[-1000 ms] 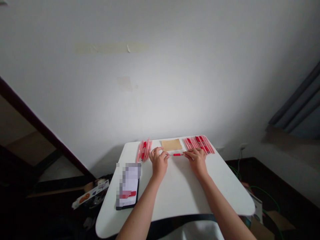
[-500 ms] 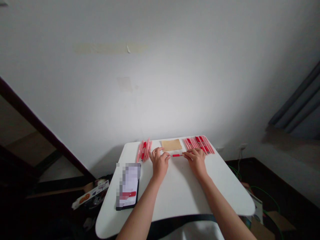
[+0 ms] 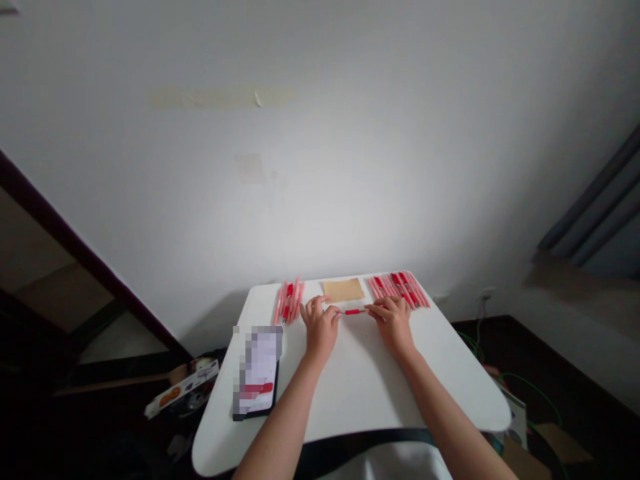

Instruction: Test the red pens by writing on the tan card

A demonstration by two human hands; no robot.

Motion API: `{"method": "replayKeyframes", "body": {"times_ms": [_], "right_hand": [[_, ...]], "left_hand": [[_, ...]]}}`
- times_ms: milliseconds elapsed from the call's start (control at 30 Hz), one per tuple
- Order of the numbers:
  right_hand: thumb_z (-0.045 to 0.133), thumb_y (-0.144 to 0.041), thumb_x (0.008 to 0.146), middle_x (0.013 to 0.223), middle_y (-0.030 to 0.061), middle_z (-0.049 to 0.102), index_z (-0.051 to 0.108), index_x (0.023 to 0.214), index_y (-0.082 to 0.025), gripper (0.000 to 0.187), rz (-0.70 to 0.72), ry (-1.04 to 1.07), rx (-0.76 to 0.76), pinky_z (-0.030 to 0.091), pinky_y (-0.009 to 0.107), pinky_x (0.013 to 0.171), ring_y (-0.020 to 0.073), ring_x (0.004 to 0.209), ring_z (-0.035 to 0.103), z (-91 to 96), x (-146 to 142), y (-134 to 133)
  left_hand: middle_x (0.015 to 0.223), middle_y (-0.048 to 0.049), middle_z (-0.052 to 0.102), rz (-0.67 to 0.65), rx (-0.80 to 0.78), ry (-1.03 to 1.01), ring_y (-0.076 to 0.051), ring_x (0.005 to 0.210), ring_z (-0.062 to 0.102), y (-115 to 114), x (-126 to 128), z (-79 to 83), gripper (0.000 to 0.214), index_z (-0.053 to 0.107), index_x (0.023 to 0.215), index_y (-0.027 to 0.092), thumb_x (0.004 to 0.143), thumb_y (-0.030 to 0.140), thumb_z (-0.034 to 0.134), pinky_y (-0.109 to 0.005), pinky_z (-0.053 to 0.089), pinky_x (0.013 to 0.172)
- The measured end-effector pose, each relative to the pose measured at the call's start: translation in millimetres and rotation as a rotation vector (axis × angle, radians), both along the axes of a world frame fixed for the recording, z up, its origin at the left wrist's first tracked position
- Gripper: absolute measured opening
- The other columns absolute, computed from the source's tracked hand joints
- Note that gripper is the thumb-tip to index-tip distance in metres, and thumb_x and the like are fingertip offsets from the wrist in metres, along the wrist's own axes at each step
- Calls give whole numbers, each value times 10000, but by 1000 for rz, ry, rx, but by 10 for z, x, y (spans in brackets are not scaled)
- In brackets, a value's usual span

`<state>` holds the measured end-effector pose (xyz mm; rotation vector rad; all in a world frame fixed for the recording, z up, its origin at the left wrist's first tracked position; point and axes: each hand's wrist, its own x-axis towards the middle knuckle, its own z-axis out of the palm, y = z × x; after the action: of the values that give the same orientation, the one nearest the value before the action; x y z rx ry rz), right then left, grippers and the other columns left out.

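A slim pen point(image 3: 352, 312) with a red band at its middle lies level between my two hands. My left hand point(image 3: 321, 328) pinches its left end between thumb and finger, the other fingers bent above it. At the other end, my right hand point(image 3: 395, 325) closes its fingertips on the pen, and the exact grip is partly hidden. Just behind the pen lies a tan rectangular sheet point(image 3: 343, 290). A small group of pink pens point(image 3: 289, 300) with red bands rests left of my left hand. Beyond my right hand is a larger row of similar pink pens point(image 3: 399, 290).
A phone point(image 3: 260, 373), partly blurred, lies on the left of the white table point(image 3: 360, 400). The table's far edge is close to a pale wall point(image 3: 320, 187). Boxes point(image 3: 520, 453) and green cables point(image 3: 540, 393) are on the floor at right, with clutter at left.
Both hands hold the pen in nearly the same place. The view has shifted very slightly; nothing else visibly moved.
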<state>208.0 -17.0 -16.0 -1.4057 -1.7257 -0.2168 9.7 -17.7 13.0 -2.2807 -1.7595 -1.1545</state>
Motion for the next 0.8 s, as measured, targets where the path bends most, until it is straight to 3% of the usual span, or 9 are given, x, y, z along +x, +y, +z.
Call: {"method": "replayKeyframes", "body": {"times_ms": [400, 600, 800], "right_hand": [[616, -289, 873, 914, 25, 674, 744, 952, -371, 171, 34, -6, 17, 304, 432, 917, 228, 966, 472, -9, -12, 9], [611, -297, 876, 916, 24, 676, 743, 951, -375, 170, 49, 7, 18, 313, 431, 907, 233, 967, 474, -53, -4, 35], [579, -321, 893, 912, 36, 674, 753, 911, -347, 176, 36, 37, 3, 310, 432, 899, 237, 961, 469, -57, 7, 32]], "left_hand": [[1155, -46, 577, -19, -3, -18, -245, 1179, 444, -5, 7, -20, 76, 687, 823, 255, 819, 235, 613, -585, 229, 1099], [1133, -47, 583, -32, 12, -59, -240, 1147, 464, 22, 3, -47, 76, 695, 814, 259, 816, 250, 619, -531, 293, 1062], [1151, -55, 578, -32, 42, -76, -235, 1143, 477, 70, -30, -114, 179, 682, 964, 273, 786, 263, 665, -478, 334, 1026]]}}
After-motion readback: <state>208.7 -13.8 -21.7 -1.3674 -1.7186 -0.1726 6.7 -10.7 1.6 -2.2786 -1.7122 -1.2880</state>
